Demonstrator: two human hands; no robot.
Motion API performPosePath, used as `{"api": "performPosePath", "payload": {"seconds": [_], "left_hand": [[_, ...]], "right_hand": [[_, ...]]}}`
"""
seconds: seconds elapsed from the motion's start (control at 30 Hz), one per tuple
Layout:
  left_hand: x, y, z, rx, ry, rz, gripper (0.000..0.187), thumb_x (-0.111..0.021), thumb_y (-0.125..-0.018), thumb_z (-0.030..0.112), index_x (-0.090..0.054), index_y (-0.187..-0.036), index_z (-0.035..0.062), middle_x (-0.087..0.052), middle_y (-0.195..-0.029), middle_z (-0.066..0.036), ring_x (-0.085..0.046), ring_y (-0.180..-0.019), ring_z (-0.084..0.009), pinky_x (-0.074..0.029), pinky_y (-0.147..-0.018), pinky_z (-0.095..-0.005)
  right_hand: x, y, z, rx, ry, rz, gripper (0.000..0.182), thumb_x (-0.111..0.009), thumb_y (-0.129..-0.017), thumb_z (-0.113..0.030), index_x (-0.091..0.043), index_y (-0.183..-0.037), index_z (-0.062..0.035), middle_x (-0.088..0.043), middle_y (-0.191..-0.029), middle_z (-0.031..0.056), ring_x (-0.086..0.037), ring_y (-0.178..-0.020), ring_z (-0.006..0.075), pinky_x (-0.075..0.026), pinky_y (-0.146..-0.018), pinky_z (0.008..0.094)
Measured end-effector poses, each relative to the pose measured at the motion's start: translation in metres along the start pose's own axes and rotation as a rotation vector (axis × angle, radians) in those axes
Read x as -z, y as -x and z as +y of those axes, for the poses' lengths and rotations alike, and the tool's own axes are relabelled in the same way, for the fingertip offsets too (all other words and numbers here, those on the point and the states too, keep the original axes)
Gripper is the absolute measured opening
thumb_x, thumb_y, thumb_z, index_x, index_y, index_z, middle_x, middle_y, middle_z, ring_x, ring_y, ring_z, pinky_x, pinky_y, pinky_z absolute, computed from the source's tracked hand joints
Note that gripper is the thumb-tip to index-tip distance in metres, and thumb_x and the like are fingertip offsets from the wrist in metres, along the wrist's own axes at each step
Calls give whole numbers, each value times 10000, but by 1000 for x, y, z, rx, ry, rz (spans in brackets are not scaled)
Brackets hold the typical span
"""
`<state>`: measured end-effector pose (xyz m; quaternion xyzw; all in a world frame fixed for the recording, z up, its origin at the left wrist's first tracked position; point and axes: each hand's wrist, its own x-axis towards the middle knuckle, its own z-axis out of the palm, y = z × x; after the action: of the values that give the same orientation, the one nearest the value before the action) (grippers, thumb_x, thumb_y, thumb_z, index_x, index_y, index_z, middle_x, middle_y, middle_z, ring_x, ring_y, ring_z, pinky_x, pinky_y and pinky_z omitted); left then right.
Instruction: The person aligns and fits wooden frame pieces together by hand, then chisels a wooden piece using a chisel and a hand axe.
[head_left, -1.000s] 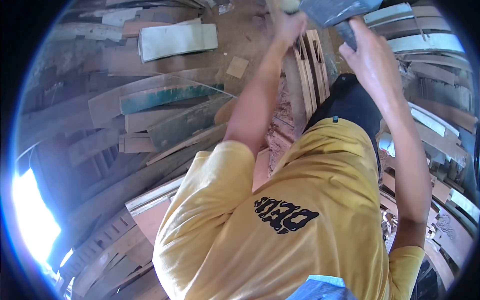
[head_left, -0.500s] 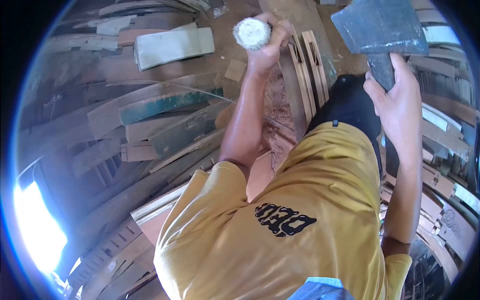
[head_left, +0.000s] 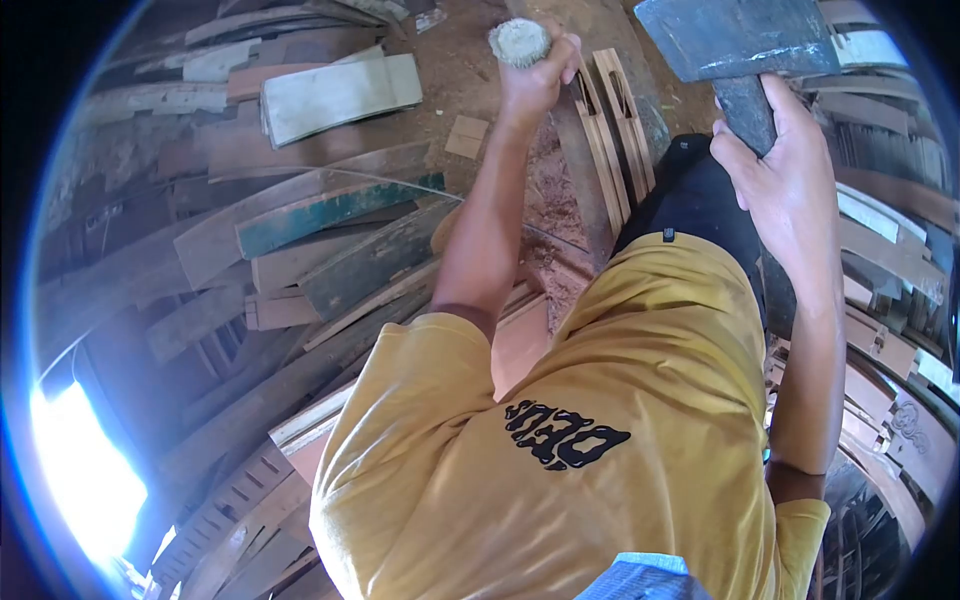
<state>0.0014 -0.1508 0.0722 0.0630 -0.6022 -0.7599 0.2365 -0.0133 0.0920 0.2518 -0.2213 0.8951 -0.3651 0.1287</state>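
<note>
My left hand (head_left: 540, 82) is closed around an upright chisel (head_left: 519, 42). Only the round, pale, frayed butt of its handle shows; the blade is hidden below the fist. Close beside this hand stand long wooden pieces (head_left: 628, 130) with slots cut near their far ends. Up at the right, my right hand (head_left: 785, 185) grips the short handle of a mallet (head_left: 738, 40) with a broad, dark, block-shaped head. The mallet head is raised, apart from the chisel.
Reddish wood shavings (head_left: 560, 190) lie below my left forearm. A pale stack of boards (head_left: 342, 97) and a green-edged board (head_left: 340, 212) lie to the left among many offcuts. More timber (head_left: 890, 250) is piled on the right. Bright light enters at the lower left.
The mallet and my right hand have shifted slightly up and left in view. The chisel butt and my left hand appear a little higher and further right. Both grips stay the same.
</note>
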Motion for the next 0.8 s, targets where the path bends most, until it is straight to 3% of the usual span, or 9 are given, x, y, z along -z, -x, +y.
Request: {"api": "performPosePath", "payload": {"seconds": [0.1,0.17,0.37,0.47,0.57,0.63,0.8], "left_hand": [[-2,9,-5,25,54,-6,265,-654,-925,30,-552,-682,65,-553,-603,0,-493,-539,-93,-381,-522,-290],[1,11,-10,11,81,-57,260,-658,-931,37,-560,-691,64,-562,-614,0,-499,-547,-91,-384,-525,-290],[-7,17,-12,60,41,-27,143,-707,-922,47,-626,-805,62,-596,-659,17,-540,-589,-77,-410,-529,-274],[-14,19,-18,95,-6,128,107,-744,-887,18,-650,-855,58,-616,-687,20,-570,-601,-71,-437,-523,-266],[-14,17,-24,49,-21,90,122,-765,-857,-11,-661,-877,49,-626,-696,15,-583,-593,-75,-451,-512,-266],[-14,16,-29,-132,-124,130,110,-760,-869,7,-657,-874,46,-620,-686,15,-580,-578,-83,-448,-503,-273],[-11,17,-17,11,-25,66,105,-724,-890,-10,-650,-845,49,-606,-668,18,-561,-574,-82,-431,-512,-268]], "right_hand": [[0,-1,-3,59,-14,27,236,-667,-928,-28,-609,-1155,3,-606,-809,7,-467,-529,48,-395,-475,244],[0,0,-17,-114,-119,-20,240,-668,-927,-28,-610,-1158,3,-607,-801,6,-467,-532,48,-393,-474,242],[-3,-3,-22,-78,-116,-32,259,-672,-918,-31,-611,-1169,-1,-614,-805,11,-472,-540,53,-400,-481,248],[-7,-5,-26,-37,-84,-38,276,-674,-912,-31,-608,-1179,-5,-616,-801,11,-475,-549,58,-408,-488,255],[-9,-8,-28,-10,-69,-39,293,-677,-905,-31,-606,-1189,-10,-618,-798,11,-478,-557,63,-416,-496,263],[-9,-9,-29,4,-58,-40,305,-679,-901,-32,-604,-1196,-13,-620,-795,11,-480,-562,67,-421,-501,268],[-9,-8,-29,-4,-71,-44,317,-681,-894,-25,-603,-1201,-16,-622,-805,16,-477,-561,66,-421,-497,270]]}}
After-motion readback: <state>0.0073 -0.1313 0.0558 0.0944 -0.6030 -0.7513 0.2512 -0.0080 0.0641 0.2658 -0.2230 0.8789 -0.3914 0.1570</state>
